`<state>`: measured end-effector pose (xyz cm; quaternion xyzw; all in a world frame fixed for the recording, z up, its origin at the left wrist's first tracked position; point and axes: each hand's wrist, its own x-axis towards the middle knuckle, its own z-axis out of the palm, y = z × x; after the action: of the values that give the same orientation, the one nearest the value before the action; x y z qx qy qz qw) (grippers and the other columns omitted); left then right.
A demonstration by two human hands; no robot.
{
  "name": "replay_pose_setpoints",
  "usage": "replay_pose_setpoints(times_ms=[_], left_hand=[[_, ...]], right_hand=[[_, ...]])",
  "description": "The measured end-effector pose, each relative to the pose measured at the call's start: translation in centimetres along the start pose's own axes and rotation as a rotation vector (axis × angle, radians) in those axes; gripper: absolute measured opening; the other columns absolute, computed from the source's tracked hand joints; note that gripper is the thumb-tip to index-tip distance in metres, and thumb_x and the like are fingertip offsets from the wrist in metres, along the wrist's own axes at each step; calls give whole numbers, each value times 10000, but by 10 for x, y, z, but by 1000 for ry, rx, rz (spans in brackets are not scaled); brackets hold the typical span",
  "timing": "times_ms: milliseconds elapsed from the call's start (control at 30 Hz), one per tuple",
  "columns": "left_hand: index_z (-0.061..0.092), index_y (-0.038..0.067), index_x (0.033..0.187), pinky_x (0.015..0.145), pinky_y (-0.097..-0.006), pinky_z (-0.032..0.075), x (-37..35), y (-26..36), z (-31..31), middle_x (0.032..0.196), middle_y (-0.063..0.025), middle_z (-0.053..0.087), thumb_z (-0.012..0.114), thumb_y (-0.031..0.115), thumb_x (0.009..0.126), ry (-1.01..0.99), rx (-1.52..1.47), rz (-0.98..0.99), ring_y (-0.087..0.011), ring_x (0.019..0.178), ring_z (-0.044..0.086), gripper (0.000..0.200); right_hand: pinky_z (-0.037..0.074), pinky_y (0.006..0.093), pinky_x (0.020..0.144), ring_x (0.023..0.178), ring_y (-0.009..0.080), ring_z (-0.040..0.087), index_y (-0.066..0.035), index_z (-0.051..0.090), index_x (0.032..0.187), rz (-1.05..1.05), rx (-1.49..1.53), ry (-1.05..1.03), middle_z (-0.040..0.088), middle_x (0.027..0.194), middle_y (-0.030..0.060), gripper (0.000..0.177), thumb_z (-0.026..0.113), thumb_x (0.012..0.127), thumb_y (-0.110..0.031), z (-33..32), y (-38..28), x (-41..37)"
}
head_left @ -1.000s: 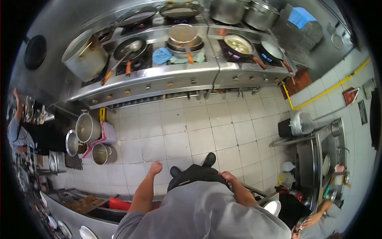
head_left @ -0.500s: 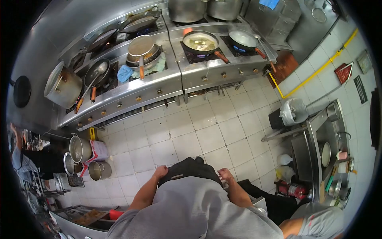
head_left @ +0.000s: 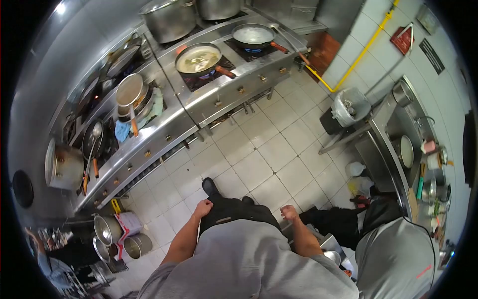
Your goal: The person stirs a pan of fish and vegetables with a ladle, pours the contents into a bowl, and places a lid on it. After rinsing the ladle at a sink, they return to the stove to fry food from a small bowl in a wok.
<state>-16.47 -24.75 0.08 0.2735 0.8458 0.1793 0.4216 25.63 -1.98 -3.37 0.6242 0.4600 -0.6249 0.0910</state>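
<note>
My left hand (head_left: 202,208) hangs by my left thigh, its fingers curled and no object visible in them. Over on the other side, my right hand (head_left: 288,213) is held low beside my hip, fingers also curled with nothing seen in them. Neither hand touches any cookware. Ahead of me stands a steel stove (head_left: 169,119). On it a frying pan with pale liquid and green pieces (head_left: 199,61) sits over a blue flame. Another pan with whitish liquid (head_left: 253,35) steams beside it. A sieve (head_left: 131,88) rests across a pan further left.
A co-worker (head_left: 398,254) in a grey shirt is close on my right, by the sink counter (head_left: 381,134). A lined bin (head_left: 348,107) stands at the counter's end. Pots (head_left: 107,228) stand at the left, where another person (head_left: 59,269) shows. Tiled floor (head_left: 259,149) lies ahead.
My view has turned to the right, and the stove has shifted left in it. One of my shoes now shows stepping forward. The co-worker on my right shows more fully. Both hands stay low.
</note>
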Motion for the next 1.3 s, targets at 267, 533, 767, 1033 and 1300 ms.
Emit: replay_pose_setpoints(times_ms=[267,533,767,1033,1300], left_hand=[[683,48,920,795,-373,494,82,62,-32,927,-159,677,646,298,766,-256,186,115,-291,883,643,296],[678,45,878,767,-407,509,215,63,-63,868,-145,675,570,250,818,-676,801,812,-315,853,637,239],[668,29,828,632,-403,500,330,116,-59,781,-148,665,547,212,832,-895,956,916,-314,754,638,219],[639,1,838,563,-336,449,310,240,0,658,-76,613,568,135,793,-909,817,679,-166,603,556,158],[643,30,844,617,-292,464,238,225,-13,736,-48,633,631,74,730,-880,626,672,-144,672,573,123]], right_hand=[[495,326,478,575,177,573,33,645,958,96,68,77,620,729,82,282,569,837,-210,24,6,-28],[493,344,482,512,205,599,16,667,734,-245,-54,392,634,630,129,304,548,767,-261,76,25,-18],[464,365,752,809,229,599,-39,678,913,75,448,694,664,866,126,321,630,802,-337,175,-51,-92],[536,448,616,812,245,613,-49,678,957,456,1183,603,654,918,105,317,627,785,-310,353,20,-115],[532,405,610,783,246,635,-83,718,916,297,1054,453,677,868,110,366,711,558,-158,484,78,-79]])
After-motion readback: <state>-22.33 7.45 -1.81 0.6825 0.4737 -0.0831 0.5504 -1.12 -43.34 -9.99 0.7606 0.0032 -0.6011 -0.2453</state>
